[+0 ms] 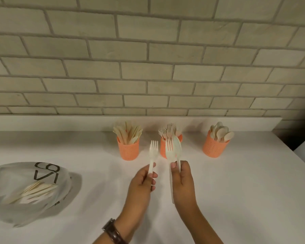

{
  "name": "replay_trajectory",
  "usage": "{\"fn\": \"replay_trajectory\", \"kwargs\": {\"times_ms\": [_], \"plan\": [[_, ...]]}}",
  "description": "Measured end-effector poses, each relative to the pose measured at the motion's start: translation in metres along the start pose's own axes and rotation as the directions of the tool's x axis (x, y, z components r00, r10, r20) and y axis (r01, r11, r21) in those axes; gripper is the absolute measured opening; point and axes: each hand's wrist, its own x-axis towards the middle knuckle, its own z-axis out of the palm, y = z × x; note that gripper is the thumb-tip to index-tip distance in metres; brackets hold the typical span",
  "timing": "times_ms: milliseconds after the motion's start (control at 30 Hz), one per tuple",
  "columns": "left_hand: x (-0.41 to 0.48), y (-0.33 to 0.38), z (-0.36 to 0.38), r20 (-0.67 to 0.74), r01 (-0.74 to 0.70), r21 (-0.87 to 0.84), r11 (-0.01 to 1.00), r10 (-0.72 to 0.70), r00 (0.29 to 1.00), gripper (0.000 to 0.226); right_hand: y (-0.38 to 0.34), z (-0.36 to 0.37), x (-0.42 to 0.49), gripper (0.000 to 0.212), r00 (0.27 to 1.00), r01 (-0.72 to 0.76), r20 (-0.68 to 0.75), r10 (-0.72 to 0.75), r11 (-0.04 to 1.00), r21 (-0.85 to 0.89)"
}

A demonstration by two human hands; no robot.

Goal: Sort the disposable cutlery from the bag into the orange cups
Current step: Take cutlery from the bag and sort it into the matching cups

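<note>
My left hand [144, 180] pinches one pale fork [152, 155], thin and whitish, upright, tines toward the middle orange cup [163, 148]. My right hand [182, 180] grips a bundle [173, 152] of a fork and spoon, long axes vertical, heads overlapping that cup's front. The bag [25, 189] lies well left of it on the bench [245, 191], holding more cutlery.

Likely café or canteen counter: white countertop [236, 191], brick wall [148, 59], cutlery-filled orange cups [128, 149]
</note>
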Motion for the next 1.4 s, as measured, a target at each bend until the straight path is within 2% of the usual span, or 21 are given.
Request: {"fn": "replay_trajectory", "kwargs": {"times_ms": [67, 267, 367, 533, 633, 700, 767, 867, 933, 1000, 1067, 1133, 1200, 1267, 1333, 1400], "plan": [[-0.007, -0.007, 0.014, 0.037, 0.013, 0.031, 0.999, -0.014, 0.999, 0.03, 0.001, 0.006, -0.004, 0.02, 1.0, -0.012, -0.002, 0.012, 1.0, -0.007], [-0.009, -0.014, 0.031, 0.076, -0.061, 0.18, 0.982, 0.048, 0.996, 0.03, 0.003, -0.004, 0.001, 0.015, 0.99, -0.137, 0.001, 0.138, 0.978, 0.156], [-0.007, -0.013, 0.034, 0.095, -0.028, 0.119, 0.993, 0.017, 0.995, 0.031, 0.003, -0.015, 0.003, 0.014, 0.98, -0.191, -0.009, 0.197, 0.961, 0.199], [0.0, -0.007, 0.045, 0.185, 0.029, 0.038, 0.999, -0.035, 0.982, 0.024, 0.002, -0.037, 0.011, 0.017, 0.98, -0.182, -0.06, 0.192, 0.973, 0.139], [0.019, 0.001, 0.049, 0.14, 0.026, 0.042, 0.999, -0.032, 0.99, 0.019, 0.005, -0.053, 0.016, 0.014, 0.962, -0.252, -0.041, 0.271, 0.933, 0.258], [0.043, 0.011, 0.052, 0.093, -0.033, 0.033, 0.999, 0.03, 0.995, 0.019, 0.011, -0.066, 0.019, 0.011, 0.944, -0.288, -0.043, 0.328, 0.877, 0.385], [0.075, 0.022, 0.055, 0.031, -0.128, 0.061, 0.99, 0.126, 0.992, 0.014, 0.018, -0.082, 0.02, 0.011, 0.944, -0.27, -0.065, 0.322, 0.873, 0.406], [0.12, 0.035, 0.067, -0.048, -0.288, 0.264, 0.92, 0.311, 0.949, 0.009, 0.027, -0.103, 0.022, 0.013, 0.95, -0.208, -0.157, 0.269, 0.924, 0.322], [0.143, 0.037, 0.079, -0.067, -0.329, 0.435, 0.838, 0.394, 0.916, 0.012, 0.034, -0.114, 0.024, 0.014, 0.953, -0.171, -0.207, 0.222, 0.956, 0.239], [0.162, 0.03, 0.091, -0.05, -0.28, 0.602, 0.748, 0.385, 0.922, 0.028, 0.042, -0.125, 0.026, 0.013, 0.956, -0.138, -0.228, 0.186, 0.968, 0.212], [0.18, 0.017, 0.1, -0.021, -0.197, 0.682, 0.704, 0.288, 0.957, 0.034, 0.048, -0.135, 0.03, 0.013, 0.956, -0.128, -0.235, 0.175, 0.971, 0.202], [0.188, 0.006, 0.104, -0.016, -0.135, 0.719, 0.682, 0.21, 0.977, 0.025, 0.052, -0.143, 0.035, 0.01, 0.954, -0.131, -0.24, 0.181, 0.969, 0.209], [0.187, 0.004, 0.107, -0.045, -0.117, 0.714, 0.69, 0.211, 0.976, 0.017, 0.056, -0.154, 0.045, 0.007, 0.952, -0.118, -0.261, 0.159, 0.979, 0.167], [0.177, 0.009, 0.109, -0.038, -0.154, 0.672, 0.724, 0.242, 0.97, 0.019, 0.059, -0.166, 0.064, 0.008, 0.952, -0.085, -0.295, 0.079, 0.996, -0.009], [0.161, 0.013, 0.105, -0.027, -0.21, 0.588, 0.781, 0.279, 0.96, 0.01, 0.057, -0.179, 0.091, 0.007, 0.946, -0.06, -0.323, 0.01, 0.988, -0.144], [0.144, 0.013, 0.097, -0.001, -0.245, 0.562, 0.79, 0.296, 0.955, 0.024, 0.053, -0.19, 0.123, 0.005, 0.939, 0.0, -0.341, -0.042, 0.992, -0.122]]}}
